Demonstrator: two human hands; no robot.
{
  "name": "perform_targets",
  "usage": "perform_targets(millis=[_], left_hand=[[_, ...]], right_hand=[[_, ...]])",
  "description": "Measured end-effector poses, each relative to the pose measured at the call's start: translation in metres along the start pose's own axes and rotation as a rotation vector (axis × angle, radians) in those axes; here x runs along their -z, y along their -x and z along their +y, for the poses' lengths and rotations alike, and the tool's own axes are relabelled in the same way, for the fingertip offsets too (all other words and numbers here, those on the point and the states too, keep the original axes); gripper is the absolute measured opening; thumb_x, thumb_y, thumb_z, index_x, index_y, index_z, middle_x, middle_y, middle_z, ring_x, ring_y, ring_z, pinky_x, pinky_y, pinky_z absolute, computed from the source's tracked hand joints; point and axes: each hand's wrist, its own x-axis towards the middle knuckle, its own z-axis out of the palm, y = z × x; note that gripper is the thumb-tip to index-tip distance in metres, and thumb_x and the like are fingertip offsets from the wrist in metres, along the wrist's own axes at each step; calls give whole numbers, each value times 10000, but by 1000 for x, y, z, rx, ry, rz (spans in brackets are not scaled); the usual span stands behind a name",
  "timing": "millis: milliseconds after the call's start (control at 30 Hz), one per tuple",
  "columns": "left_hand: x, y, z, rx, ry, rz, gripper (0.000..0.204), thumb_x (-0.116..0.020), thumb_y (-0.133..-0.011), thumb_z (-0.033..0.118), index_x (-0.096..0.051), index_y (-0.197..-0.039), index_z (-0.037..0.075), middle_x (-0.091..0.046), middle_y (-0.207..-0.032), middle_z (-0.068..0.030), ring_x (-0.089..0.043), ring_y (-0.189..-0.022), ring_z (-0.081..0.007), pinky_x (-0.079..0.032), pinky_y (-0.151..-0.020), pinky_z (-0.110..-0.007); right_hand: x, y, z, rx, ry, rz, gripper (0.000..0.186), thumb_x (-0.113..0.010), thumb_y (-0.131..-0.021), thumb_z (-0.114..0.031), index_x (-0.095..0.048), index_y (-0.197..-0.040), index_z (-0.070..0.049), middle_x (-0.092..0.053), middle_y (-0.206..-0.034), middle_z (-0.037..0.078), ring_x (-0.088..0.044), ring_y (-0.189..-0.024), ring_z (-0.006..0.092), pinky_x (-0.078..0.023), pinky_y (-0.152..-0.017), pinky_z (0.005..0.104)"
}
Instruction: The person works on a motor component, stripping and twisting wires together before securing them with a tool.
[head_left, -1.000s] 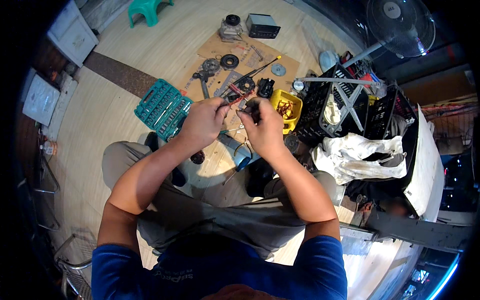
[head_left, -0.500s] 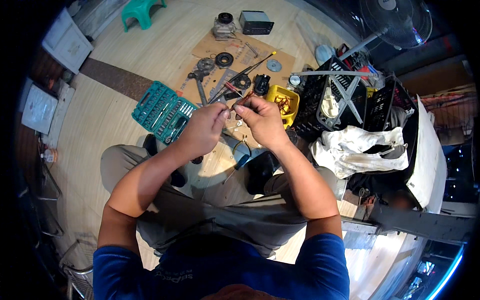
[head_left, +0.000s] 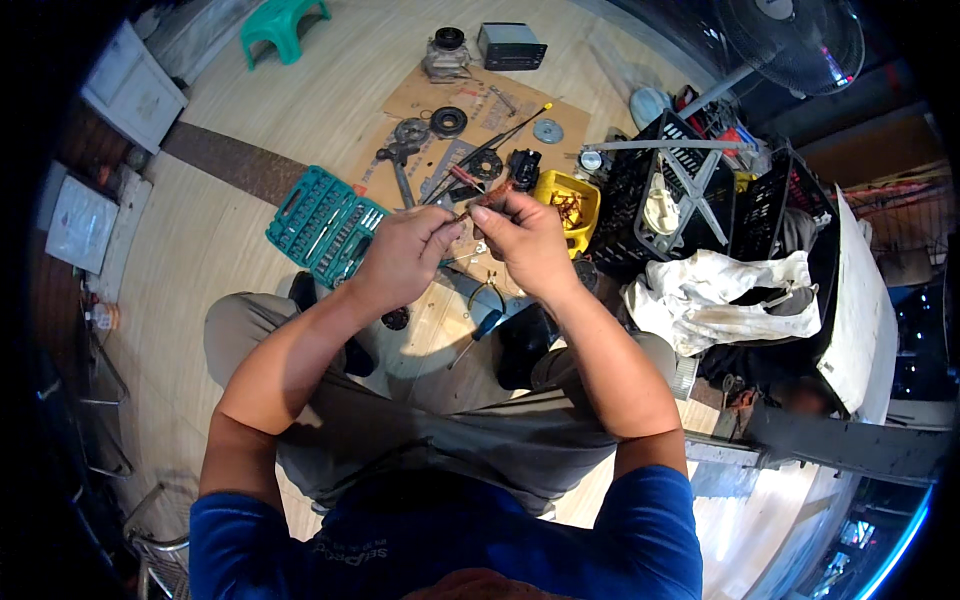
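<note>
Both hands meet above the cardboard, fingers closed in a pinch. My right hand (head_left: 522,238) grips a small copper-coloured piece (head_left: 494,196), perhaps wound wire; the fingers cover most of it. Close beside it, my left hand (head_left: 402,256) pinches the piece's other end, a thin dark tip between thumb and forefinger. Just right of the hands stands a yellow container (head_left: 580,238) with copper-coloured bits inside. A teal socket set case (head_left: 283,228) lies open at the left. Below the hands are pliers (head_left: 486,298) and a blue-handled screwdriver (head_left: 487,324).
Cardboard (head_left: 405,100) carries dark round parts, a black ring (head_left: 448,121) and long rods. Beyond it stand a pulley-topped metal unit (head_left: 447,55) and a boxy car stereo (head_left: 512,46). Black crates (head_left: 625,215), a white cloth (head_left: 715,300) and a fan (head_left: 790,40) occupy the right.
The hands stay together with the copper-coloured piece between them. It shows slightly more above my right fingers. The view has shifted very slightly.
</note>
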Motion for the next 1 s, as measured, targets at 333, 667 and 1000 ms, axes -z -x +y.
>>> perform_targets(millis=[333,667,1000], left_hand=[[0,7,-3,676,1422,-343,274,-459,-989,203,-524,-803,13,-514,-634,-45,-512,-537,-177,-415,-520,-307],[6,5,9,50,44,39,149,-567,-903,131,-590,-903,-17,-585,-745,-189,-579,-702,-390,-458,-620,-415],[14,7,5,708,1084,-357,190,-569,-911,161,-582,-842,-16,-545,-651,-106,-522,-555,-166,-435,-550,-370]], right_hand=[[1,3,-6,58,-2,-111,143,-637,-893,-98,-660,-984,9,-671,-869,20,-570,-760,61,-473,-679,222],[-6,2,-2,40,-27,-34,141,-685,-867,-144,-669,-928,-18,-592,-703,-35,-465,-589,29,-377,-521,193],[0,3,-11,64,48,-131,141,-662,-879,-122,-669,-953,-2,-642,-793,-10,-527,-681,49,-437,-619,211]])
